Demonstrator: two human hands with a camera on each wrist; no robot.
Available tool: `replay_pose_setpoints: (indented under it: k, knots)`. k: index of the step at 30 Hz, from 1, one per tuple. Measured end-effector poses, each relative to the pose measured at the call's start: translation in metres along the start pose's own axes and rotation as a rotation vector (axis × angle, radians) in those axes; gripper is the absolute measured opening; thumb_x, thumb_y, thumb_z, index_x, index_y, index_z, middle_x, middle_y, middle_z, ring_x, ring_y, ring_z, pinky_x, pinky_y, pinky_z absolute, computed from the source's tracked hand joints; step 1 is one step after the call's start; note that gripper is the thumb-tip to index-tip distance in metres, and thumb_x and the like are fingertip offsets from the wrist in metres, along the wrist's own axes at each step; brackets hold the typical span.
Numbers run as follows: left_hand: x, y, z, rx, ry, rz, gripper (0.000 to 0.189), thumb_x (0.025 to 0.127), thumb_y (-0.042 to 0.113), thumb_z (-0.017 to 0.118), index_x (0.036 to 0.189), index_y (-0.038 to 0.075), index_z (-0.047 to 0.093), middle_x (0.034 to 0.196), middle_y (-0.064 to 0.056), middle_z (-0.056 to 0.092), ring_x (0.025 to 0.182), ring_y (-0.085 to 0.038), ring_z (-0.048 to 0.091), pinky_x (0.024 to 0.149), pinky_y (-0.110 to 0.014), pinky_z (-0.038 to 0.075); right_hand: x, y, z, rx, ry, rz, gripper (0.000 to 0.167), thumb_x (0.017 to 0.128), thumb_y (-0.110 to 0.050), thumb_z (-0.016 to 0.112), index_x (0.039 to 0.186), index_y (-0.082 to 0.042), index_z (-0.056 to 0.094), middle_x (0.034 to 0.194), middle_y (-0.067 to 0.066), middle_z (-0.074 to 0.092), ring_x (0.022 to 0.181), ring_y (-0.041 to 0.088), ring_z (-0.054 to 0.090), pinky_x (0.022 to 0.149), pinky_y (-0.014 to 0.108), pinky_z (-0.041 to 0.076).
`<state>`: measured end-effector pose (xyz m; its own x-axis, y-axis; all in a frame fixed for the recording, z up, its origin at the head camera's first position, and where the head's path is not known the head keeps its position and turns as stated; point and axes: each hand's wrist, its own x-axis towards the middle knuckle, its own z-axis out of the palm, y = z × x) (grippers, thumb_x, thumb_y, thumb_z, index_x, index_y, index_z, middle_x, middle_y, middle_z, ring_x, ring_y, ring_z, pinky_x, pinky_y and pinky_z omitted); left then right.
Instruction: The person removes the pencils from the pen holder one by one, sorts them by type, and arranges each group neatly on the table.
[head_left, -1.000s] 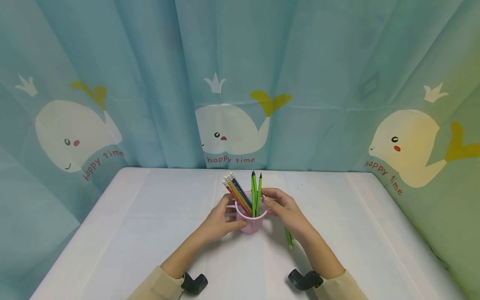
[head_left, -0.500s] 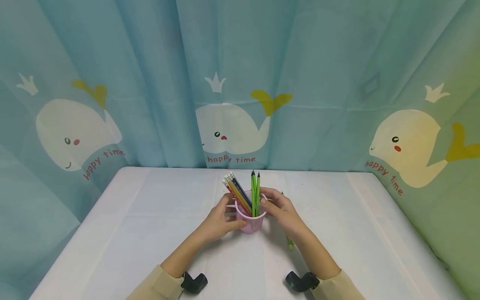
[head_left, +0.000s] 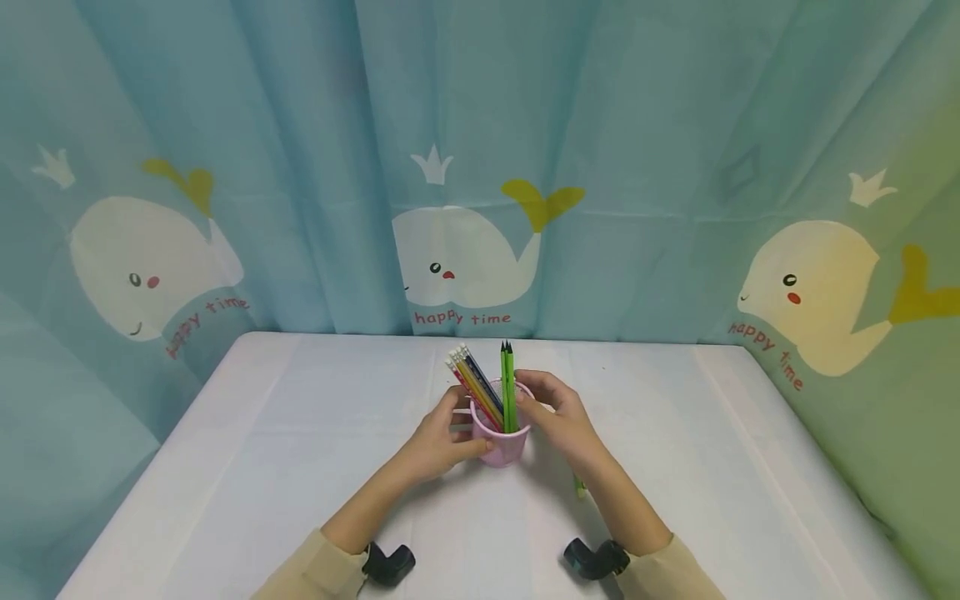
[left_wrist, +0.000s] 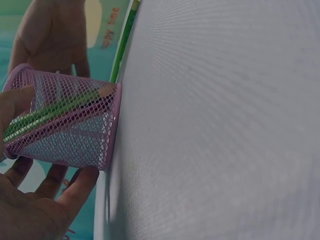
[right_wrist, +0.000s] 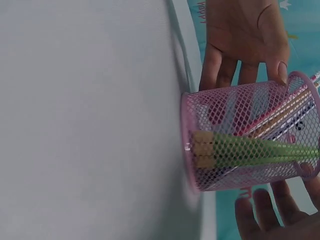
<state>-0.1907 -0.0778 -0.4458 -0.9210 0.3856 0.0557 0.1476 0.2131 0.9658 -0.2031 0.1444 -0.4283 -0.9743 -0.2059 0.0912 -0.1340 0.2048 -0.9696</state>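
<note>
Your left hand grips the pink cup; your right hand is beside the green pencils, whether pinching I cannot tell.

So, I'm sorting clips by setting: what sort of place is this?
Probably a curtained-off indoor work spot: a white table, a whale-print curtain behind it, and a cup of pencils.

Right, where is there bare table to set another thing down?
Free: the white table left of the left hand, and right of the right hand. Crowded: the middle, with both hands at the pink cup and a loose green pencil nearby.
</note>
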Motion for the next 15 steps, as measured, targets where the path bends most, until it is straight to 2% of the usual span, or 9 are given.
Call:
replay_pose_setpoints:
  k: [3, 7, 11, 15]
  knots:
    - [0.001, 0.0, 0.001, -0.003, -0.011, 0.002, 0.075, 0.083, 0.011, 0.081, 0.144, 0.008, 0.037, 0.137, -0.02, 0.05, 0.125, -0.041, 0.056, 0.099, -0.046, 0.055, 0.006, -0.005, 0.003, -0.102, 0.086, -0.007, 0.036, 0.095, -0.033, 0.068, 0.124, -0.012, 0.064, 0.123, 0.006, 0.067, 0.118, 0.024, 0.058, 0.103, 0.05, 0.05]
    - [0.003, -0.001, 0.001, -0.002, -0.015, 0.002, 0.077, 0.083, 0.012, 0.081, 0.145, 0.008, 0.036, 0.139, -0.021, 0.049, 0.125, -0.041, 0.055, 0.099, -0.045, 0.055, 0.012, -0.009, 0.006, -0.16, 0.151, 0.01, 0.026, 0.093, -0.029, 0.07, 0.112, -0.011, 0.068, 0.111, 0.005, 0.07, 0.11, 0.022, 0.062, 0.099, 0.048, 0.052]
    - [0.002, -0.001, 0.002, -0.005, -0.012, 0.001, 0.076, 0.083, 0.013, 0.081, 0.145, 0.009, 0.036, 0.138, -0.02, 0.049, 0.125, -0.041, 0.055, 0.099, -0.045, 0.055, 0.015, -0.009, 0.007, -0.17, 0.201, 0.016, 0.017, 0.093, -0.024, 0.07, 0.103, -0.01, 0.07, 0.105, 0.005, 0.071, 0.107, 0.022, 0.063, 0.099, 0.047, 0.052]
    - [0.001, 0.0, 0.001, -0.003, 0.0, -0.002, 0.075, 0.083, 0.013, 0.081, 0.144, 0.008, 0.037, 0.135, -0.019, 0.05, 0.124, -0.041, 0.056, 0.099, -0.046, 0.055, 0.016, -0.009, 0.008, -0.122, 0.216, 0.0, 0.015, 0.094, -0.021, 0.069, 0.1, -0.008, 0.07, 0.103, 0.005, 0.07, 0.105, 0.021, 0.061, 0.095, 0.042, 0.052]
